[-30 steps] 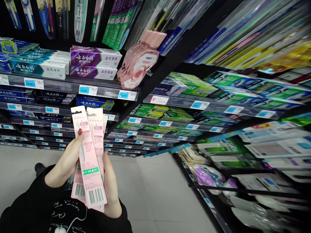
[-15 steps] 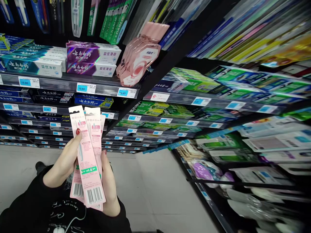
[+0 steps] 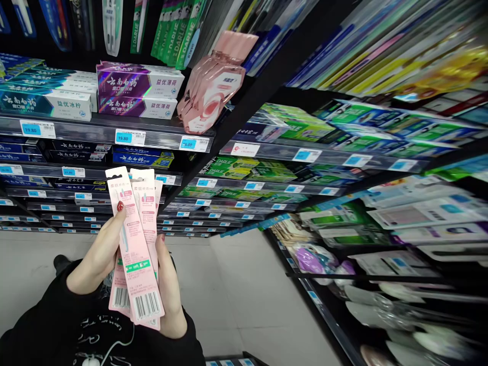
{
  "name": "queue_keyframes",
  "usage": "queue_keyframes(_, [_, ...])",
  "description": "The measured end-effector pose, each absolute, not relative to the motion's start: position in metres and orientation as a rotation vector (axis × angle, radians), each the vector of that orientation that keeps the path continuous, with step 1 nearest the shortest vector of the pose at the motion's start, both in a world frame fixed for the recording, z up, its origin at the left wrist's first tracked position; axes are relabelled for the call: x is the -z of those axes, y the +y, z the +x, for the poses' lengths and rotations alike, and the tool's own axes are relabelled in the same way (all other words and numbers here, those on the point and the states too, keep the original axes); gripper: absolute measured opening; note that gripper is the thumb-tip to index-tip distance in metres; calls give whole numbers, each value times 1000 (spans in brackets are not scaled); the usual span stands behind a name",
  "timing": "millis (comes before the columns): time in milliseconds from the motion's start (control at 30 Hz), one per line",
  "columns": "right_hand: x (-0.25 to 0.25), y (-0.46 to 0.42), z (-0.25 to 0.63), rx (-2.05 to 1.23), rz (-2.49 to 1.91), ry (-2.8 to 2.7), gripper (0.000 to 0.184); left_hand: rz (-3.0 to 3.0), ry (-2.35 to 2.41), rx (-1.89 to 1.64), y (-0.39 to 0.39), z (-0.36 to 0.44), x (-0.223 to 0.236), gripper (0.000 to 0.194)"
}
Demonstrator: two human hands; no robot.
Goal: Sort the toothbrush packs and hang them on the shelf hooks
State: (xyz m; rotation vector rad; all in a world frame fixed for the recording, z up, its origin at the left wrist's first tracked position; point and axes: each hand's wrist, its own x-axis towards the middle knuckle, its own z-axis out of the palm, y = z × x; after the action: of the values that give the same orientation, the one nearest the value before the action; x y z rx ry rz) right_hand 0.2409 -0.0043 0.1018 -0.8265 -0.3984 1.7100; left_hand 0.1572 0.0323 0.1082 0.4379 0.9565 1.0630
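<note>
Several pink toothbrush packages (image 3: 138, 254) are fanned out between my hands, printed backs and barcodes facing up. My left hand (image 3: 99, 250) grips them from the left, its thumb lying on the front package near the top. On the other side, my right hand (image 3: 168, 284) holds their right edge, with the thumb along the side. The fingers of both hands are mostly hidden behind the packages. The front package overlaps the ones behind it.
A shelf ahead carries purple toothpaste boxes (image 3: 135, 91), teal toothpaste boxes (image 3: 41, 99) and pink mouthwash bottles (image 3: 211, 86). Hanging toothbrushes (image 3: 179, 33) line the top. At the right stands another rack (image 3: 381, 277) with packaged goods. Grey floor (image 3: 236, 284) lies between.
The view has shifted slightly, so the shelves sit a little further left and up. Both hands keep their hold on the packages, which stay fanned the same way.
</note>
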Motion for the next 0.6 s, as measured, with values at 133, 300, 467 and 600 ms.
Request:
queue_keyframes(133, [-100,-5,241,-1718,-809,-387,37,442,959,-1055,33,158,-108,35])
queue_keyframes(300, [-101,-8,242,-1717,-782,-364,39,457,980,-1032,31,157,-108,37])
queue_keyframes(467, [-105,-9,240,-1679,-783,-395,39,454,970,-1038,28,157,-111,35])
queue_keyframes(600, [-102,-11,240,-1668,-798,-416,35,443,986,-1048,26,156,-112,34])
